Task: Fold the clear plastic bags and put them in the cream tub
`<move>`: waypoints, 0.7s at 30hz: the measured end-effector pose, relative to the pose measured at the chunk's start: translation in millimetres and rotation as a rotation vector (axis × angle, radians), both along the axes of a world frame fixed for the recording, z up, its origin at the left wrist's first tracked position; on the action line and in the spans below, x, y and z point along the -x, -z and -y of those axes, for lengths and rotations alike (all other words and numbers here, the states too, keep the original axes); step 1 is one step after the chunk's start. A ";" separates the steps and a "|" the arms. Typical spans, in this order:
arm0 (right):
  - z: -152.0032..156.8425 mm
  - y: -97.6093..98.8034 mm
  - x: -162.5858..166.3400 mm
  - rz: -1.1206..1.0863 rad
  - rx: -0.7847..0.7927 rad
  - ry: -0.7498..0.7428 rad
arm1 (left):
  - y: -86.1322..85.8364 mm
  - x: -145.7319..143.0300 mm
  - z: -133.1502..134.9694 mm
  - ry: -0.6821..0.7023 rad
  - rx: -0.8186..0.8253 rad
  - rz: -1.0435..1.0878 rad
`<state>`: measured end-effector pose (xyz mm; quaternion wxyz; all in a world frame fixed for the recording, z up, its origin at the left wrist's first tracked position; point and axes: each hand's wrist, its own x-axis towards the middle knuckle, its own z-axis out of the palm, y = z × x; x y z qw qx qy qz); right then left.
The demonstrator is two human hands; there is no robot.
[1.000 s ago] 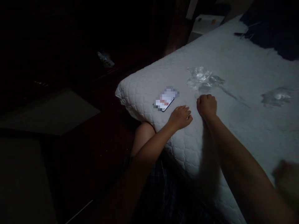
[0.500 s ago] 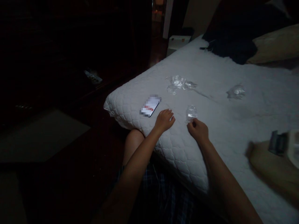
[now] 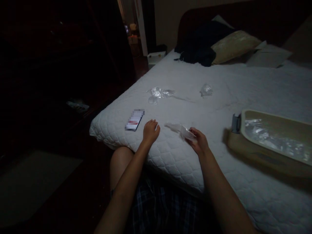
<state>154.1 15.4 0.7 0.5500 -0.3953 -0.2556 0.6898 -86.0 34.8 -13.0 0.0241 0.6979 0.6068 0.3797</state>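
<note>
In my right hand (image 3: 200,143) is a clear plastic bag (image 3: 181,130), pinched at its right end. The bag stretches leftward, low over the white quilted bed. My left hand (image 3: 151,131) is nearest to the phone (image 3: 135,120), just right of it, with fingers loosely bent and thumb apart. Nothing shows in that hand. A crumpled clear plastic bag (image 3: 157,92) lies beyond both hands, and another crumpled clear bag (image 3: 206,90) lies to its right.
The white quilted bed (image 3: 175,162) spreads beneath the hands. At right stands a beige storage bin (image 3: 258,157) holding shiny clear plastic. Dark cloth (image 3: 200,42) and a beige pillow (image 3: 235,45) lie at the far end. The floor at left is very dark.
My right hand has turned and raised the clear bag, which now extends leftward. The view has swung right, bringing more of the bin into sight. My left hand stays near the phone.
</note>
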 end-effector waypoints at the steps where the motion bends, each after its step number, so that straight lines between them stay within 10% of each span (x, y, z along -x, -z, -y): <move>1: -1.6 0.5 0.6 -0.033 0.019 0.003 | -2.1 -4.8 0.1 -0.007 0.001 0.083; 9: -6.8 11.0 3.5 -0.165 0.070 0.076 | -15.5 -62.4 -6.2 0.310 0.409 1.086; 21: -8.0 16.0 6.6 -0.268 -0.033 0.080 | -0.9 -81.0 0.2 0.402 0.449 0.983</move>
